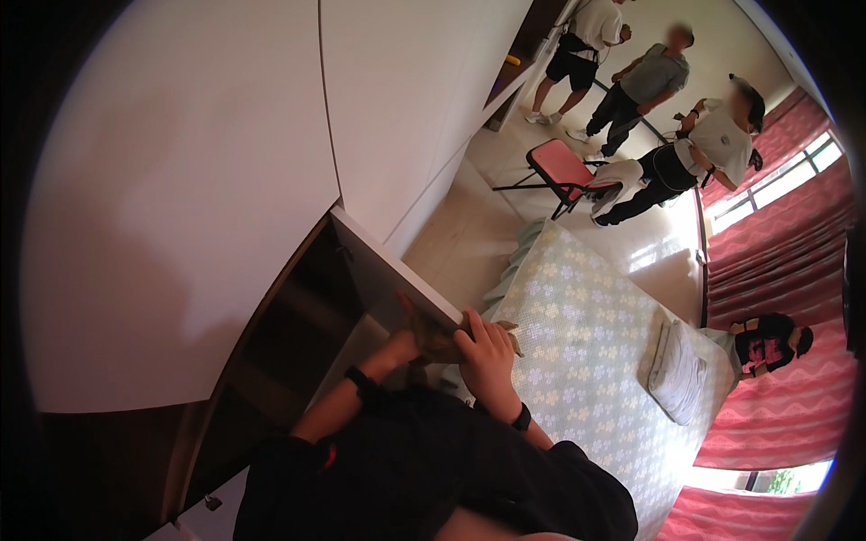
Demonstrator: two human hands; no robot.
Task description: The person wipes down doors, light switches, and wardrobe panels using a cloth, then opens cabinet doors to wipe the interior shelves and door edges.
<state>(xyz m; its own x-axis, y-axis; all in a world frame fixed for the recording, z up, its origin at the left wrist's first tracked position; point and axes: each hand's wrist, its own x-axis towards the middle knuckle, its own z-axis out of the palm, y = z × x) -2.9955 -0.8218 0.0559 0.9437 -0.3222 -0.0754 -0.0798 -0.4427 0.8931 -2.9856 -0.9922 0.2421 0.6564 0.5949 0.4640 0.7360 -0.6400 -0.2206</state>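
Note:
An opened white cabinet door [399,267] stands out from a dark cabinet interior [284,338]. My right hand [488,362] is at the door's outer end, its fingers bent over a brownish cloth [440,341] that lies against the door. My left hand [404,346] is on the inner side of the door beside the same cloth, partly in shade, with its fingers mostly hidden. Part of the cloth sticks out beyond my right hand. A metal hinge [345,251] shows near the door's inner edge.
A bed with a flowered cover [582,324] lies to the right, bearing a folded pale bedding bundle [678,375]. A red folding chair [558,166] stands beyond it. Several people are farther off, one near the red curtains [785,412]. White closet panels [189,169] rise at left.

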